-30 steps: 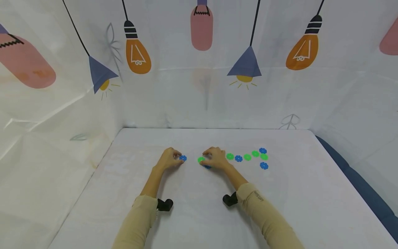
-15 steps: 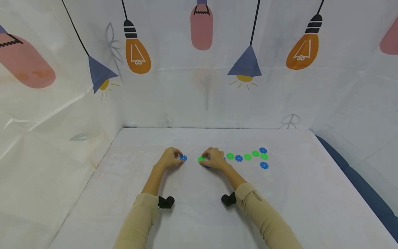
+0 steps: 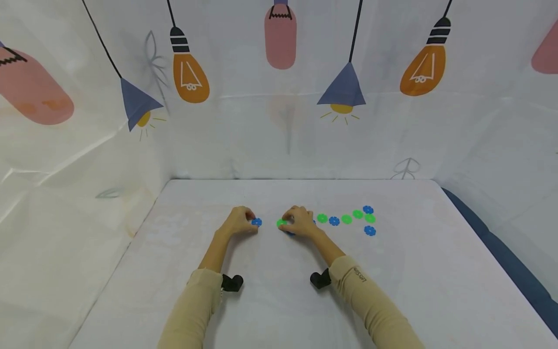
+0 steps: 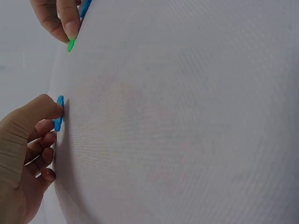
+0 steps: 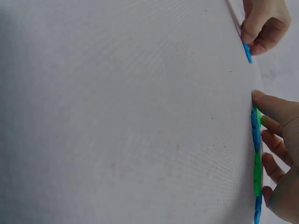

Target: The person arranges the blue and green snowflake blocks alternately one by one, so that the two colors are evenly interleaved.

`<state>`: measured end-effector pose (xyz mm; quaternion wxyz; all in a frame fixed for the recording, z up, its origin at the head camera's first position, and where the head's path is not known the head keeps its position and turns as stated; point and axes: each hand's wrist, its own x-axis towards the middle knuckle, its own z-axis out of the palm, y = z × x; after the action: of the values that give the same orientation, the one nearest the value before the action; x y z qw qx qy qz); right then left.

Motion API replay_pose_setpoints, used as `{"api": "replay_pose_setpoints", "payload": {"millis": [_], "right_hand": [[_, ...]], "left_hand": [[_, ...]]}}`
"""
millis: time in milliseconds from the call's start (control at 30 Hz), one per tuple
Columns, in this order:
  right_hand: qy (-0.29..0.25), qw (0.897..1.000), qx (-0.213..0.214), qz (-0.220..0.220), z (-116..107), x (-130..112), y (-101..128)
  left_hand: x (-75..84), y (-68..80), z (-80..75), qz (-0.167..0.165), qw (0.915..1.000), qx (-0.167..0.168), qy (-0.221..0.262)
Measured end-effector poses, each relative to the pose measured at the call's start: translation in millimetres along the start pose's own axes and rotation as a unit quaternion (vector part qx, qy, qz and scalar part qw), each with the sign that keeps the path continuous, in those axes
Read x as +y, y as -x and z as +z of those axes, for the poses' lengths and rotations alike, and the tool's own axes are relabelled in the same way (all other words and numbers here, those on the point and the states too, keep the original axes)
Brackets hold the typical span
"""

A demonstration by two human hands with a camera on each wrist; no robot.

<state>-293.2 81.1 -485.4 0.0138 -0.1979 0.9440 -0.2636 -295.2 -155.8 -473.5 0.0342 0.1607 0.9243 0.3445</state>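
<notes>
Between the thumb and forefinger of my left hand (image 3: pixel 237 221) is a small blue flower-shaped disc (image 3: pixel 256 222), held on edge in the left wrist view. My right hand (image 3: pixel 302 222) is a short way to its right and pinches a green flower-shaped disc (image 3: pixel 281 223) at its left edge. A gap separates the two held discs. Under the right palm lie more discs, partly hidden in the head view; the right wrist view shows a blue disc (image 5: pixel 255 130) and a green disc (image 5: pixel 257 175) in line there.
Right of the right hand, a row of flat discs runs on, with a green disc (image 3: pixel 322 218), a blue disc (image 3: pixel 334 221) and several more clustered at its far end. All lie on a white table (image 3: pixel 261 310). A printed white sheet (image 3: pixel 244 140) stands behind it.
</notes>
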Motion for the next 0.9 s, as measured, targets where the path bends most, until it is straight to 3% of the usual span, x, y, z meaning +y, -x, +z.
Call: {"api": "replay_pose_setpoints", "payload": {"millis": [333,467,633,900], "right_hand": [[0.000,1.000,0.001,-0.002,1.4,0.9,-1.3],[0.001,1.000,0.003,-0.008,1.4,1.2,-0.4],[0.000,1.000,0.009,-0.017,1.4,2.1,0.3],[-0.002,1.000,0.013,-0.018,2.5,3.6,-0.7]], "left_hand": [[-2.2,-0.3,0.9,0.030,0.9992,0.011,-0.026],[-2.5,-2.3,-1.3,0.037,0.9985,-0.004,-0.039],[-2.6,-5.8,-4.1,0.032,0.9988,-0.027,-0.027],[-2.1,-7.8,-3.9,0.012,0.9993,-0.033,-0.006]]}}
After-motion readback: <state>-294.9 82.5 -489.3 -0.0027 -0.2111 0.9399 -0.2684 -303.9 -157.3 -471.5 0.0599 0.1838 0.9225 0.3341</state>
